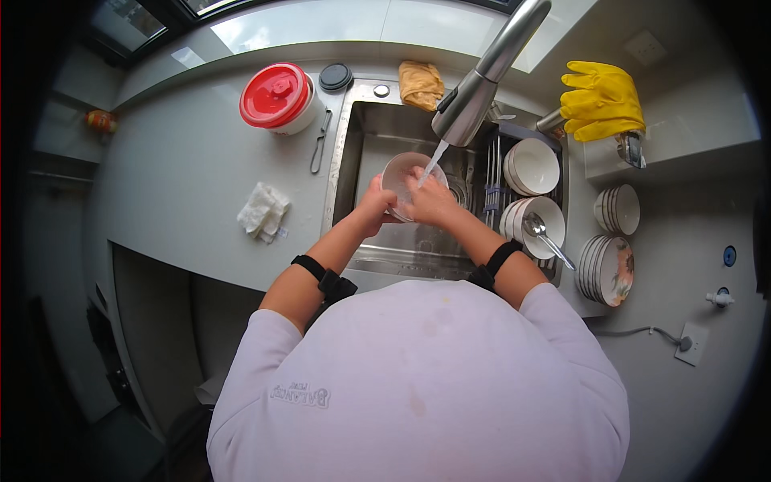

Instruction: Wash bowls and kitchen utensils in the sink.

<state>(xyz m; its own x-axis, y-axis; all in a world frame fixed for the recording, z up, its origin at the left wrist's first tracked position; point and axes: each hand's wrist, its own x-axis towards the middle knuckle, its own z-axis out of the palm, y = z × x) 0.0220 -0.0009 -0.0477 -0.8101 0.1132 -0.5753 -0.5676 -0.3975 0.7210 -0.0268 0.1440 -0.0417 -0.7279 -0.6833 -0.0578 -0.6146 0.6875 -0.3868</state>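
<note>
Over the stainless steel sink point(373, 253), my left hand point(376, 206) grips the near left rim of a white bowl point(397, 172), tilted with its opening up. My right hand point(430, 199) reaches inside it, fingers against the inner wall; whether it holds anything is hidden. Water runs from the pull-out faucet point(467, 111) onto my right hand and into the bowl. Right of the bowl, a drying rack point(494, 175) at the sink's right side holds stacked white bowls point(535, 167). A metal spoon point(545, 235) lies across the nearer stack.
A red-lidded tub point(276, 96), a dark round lid point(335, 77), a peeler point(321, 141) and a white cloth point(264, 211) lie left. An orange cloth point(420, 84) sits behind the sink. Yellow rubber gloves point(602, 101), stacked bowls point(620, 209) and plates point(611, 271) are right.
</note>
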